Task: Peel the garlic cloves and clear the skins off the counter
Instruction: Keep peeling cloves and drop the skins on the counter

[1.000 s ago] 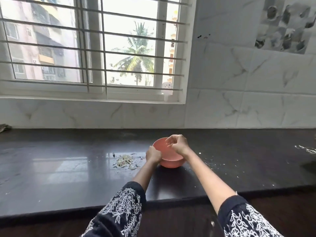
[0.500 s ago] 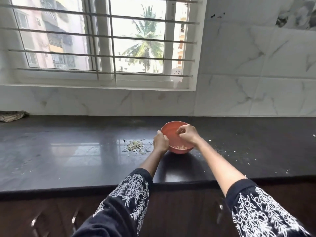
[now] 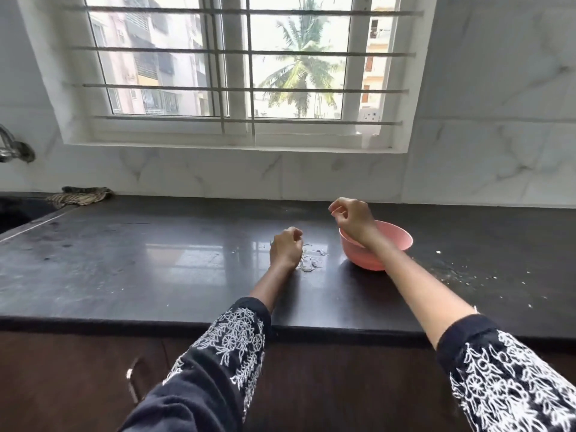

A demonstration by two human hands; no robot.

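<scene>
A pink bowl (image 3: 396, 244) stands on the dark counter (image 3: 156, 269). Its inside is hidden by my right forearm. A small heap of pale garlic skins (image 3: 311, 260) lies just left of the bowl. My left hand (image 3: 285, 249) rests on the counter on the heap's left side, fingers curled over part of it; whether it grips any skins I cannot tell. My right hand (image 3: 352, 218) hovers above the bowl's far left rim, fingers loosely bent and apart, with nothing seen in it.
White crumbs (image 3: 461, 275) speckle the counter right of the bowl. A striped cloth (image 3: 79, 196) lies at the back left beside a sink edge (image 3: 18, 213) and a tap (image 3: 12, 148). A barred window (image 3: 237, 73) sits above the tiled wall.
My left hand left the bowl's side and went onto the skin heap. My right hand rose out of the bowl. The camera tilted down and turned left.
</scene>
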